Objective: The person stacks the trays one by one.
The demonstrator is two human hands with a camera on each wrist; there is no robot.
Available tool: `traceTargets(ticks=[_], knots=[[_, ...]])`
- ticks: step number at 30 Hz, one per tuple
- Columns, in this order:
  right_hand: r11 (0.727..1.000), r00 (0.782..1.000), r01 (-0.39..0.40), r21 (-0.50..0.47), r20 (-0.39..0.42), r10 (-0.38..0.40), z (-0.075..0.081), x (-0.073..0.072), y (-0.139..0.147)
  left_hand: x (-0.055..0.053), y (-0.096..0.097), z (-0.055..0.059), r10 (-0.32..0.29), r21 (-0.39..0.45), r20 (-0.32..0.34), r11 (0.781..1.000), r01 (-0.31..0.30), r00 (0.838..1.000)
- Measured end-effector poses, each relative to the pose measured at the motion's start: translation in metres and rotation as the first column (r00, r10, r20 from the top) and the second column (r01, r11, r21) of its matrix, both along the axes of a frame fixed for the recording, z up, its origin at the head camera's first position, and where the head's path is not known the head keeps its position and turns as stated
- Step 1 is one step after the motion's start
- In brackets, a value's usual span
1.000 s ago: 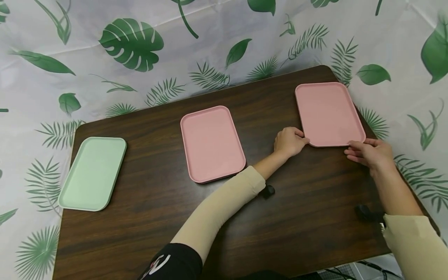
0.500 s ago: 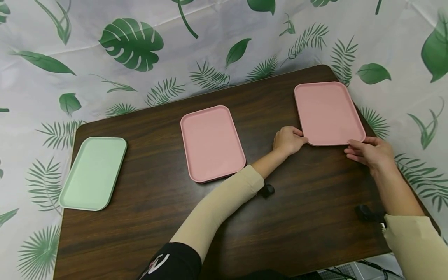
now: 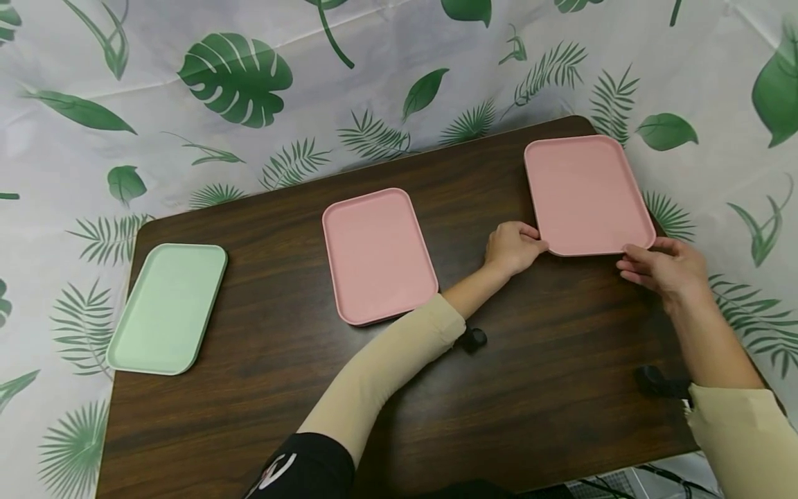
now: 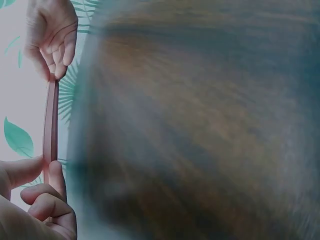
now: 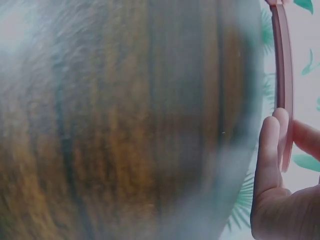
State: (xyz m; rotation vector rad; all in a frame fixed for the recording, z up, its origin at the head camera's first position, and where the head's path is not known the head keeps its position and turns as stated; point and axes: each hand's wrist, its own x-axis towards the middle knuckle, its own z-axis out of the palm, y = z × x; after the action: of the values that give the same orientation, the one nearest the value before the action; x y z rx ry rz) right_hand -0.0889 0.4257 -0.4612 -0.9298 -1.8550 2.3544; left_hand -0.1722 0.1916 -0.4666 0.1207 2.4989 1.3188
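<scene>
"Head view, what does it give you?"

"The face of a pink tray [image 3: 589, 197] near the table's [image 3: 274, 291] far right corner; a second pink tray [image 3: 380, 256] and a green tray [image 3: 167, 308] leftward."

"And the wrist views?"

"Its edge, pinched by my left hand [image 3: 514, 249] and right hand [image 3: 672, 270]: thumbs above, fingertips below, hidden from overhead."

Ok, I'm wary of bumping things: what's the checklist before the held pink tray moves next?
1. Left grip on held tray, near left corner: ok, pinched.
2. Right grip on its near right corner: ok, pinched.
3. Held tray's top bare: ok.
4. Middle tray apart from it: ok, table shows between.
5. Left sleeve clear of middle tray: cannot tell, they meet in the head view.
6. Held tray's far edge off the table: cannot tell.
</scene>
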Motion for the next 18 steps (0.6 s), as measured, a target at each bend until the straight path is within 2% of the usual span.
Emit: traceTargets(ticks=[7, 12, 18], knots=[[1.0, 0.999, -0.008, 0.003, -0.053, 0.008, 0.01, -0.001, -0.006, 0.0, -0.014, 0.011, -0.009, 0.138, 0.073, 0.99, -0.001, 0.997], [0.999, 0.999, -0.018, 0.026, -0.048, 0.02, 0.022, 0.0, -0.015, 0.002, -0.028, 0.02, -0.021, 0.225, 0.139, 0.974, -0.011, 0.99], [0.998, 0.997, -0.035, 0.058, -0.071, 0.04, 0.034, 0.0, -0.028, 0.005, -0.049, 0.031, -0.052, 0.307, 0.146, 0.952, 0.005, 0.988]])
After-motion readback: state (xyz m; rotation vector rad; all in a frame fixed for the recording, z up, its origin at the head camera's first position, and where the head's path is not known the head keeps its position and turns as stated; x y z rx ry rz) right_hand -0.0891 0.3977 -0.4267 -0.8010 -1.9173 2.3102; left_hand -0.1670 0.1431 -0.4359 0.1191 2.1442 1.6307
